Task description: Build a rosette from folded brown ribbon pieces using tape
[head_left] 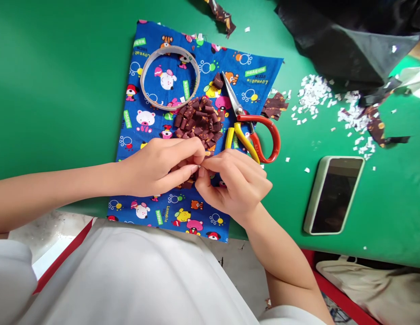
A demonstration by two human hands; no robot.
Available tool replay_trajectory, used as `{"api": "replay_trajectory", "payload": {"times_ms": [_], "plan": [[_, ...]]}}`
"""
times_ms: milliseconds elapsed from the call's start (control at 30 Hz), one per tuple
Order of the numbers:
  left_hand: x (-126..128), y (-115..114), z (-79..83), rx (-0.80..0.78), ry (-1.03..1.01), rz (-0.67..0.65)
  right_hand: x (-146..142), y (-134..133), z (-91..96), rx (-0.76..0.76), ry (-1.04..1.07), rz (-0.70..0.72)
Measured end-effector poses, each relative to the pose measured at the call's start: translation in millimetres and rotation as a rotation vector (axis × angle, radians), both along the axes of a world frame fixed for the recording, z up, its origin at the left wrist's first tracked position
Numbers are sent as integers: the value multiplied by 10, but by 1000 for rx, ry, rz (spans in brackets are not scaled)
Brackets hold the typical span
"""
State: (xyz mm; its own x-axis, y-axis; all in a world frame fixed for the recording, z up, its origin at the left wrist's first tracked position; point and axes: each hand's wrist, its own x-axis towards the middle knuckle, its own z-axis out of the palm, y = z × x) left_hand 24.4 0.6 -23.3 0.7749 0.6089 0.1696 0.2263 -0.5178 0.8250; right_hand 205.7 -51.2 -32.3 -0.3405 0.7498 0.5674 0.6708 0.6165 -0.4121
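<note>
My left hand (174, 164) and my right hand (232, 178) meet fingertip to fingertip over a blue cartoon-print cloth (203, 212). Both are pinched closed on something tiny and pale that I cannot make out. Just beyond the fingers lies a pile of small brown rolled pieces (199, 117), partly hidden under the hands. A roll of tape (144, 85) rests flat on the cloth at the upper left. To the right of the pile are scissors (239, 110) with one red and one yellow handle, their blades pointing away from me.
A phone (335, 194) lies on the green table (61, 90) at the right. White paper bits (313, 95) are scattered beyond it, beside a black plastic bag (338, 49). Brown scraps (275, 106) lie by the cloth's right edge, and another brown strip (221, 16) is at the top.
</note>
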Motion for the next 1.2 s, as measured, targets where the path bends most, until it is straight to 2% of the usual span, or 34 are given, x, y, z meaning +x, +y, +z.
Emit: {"api": "replay_trajectory", "payload": {"times_ms": [367, 800, 1067, 1200], "plan": [[12, 7, -6, 16, -5, 6, 3, 0, -12, 31, -25, 7], [4, -3, 9, -35, -23, 20, 10, -3, 5, -13, -33, 9], [10, 1, 8, -48, -29, 20, 9, 5, -5, 45, -22, 27], [7, 5, 12, -5, -25, 18, 11, 10, -3, 55, -32, 21]]}}
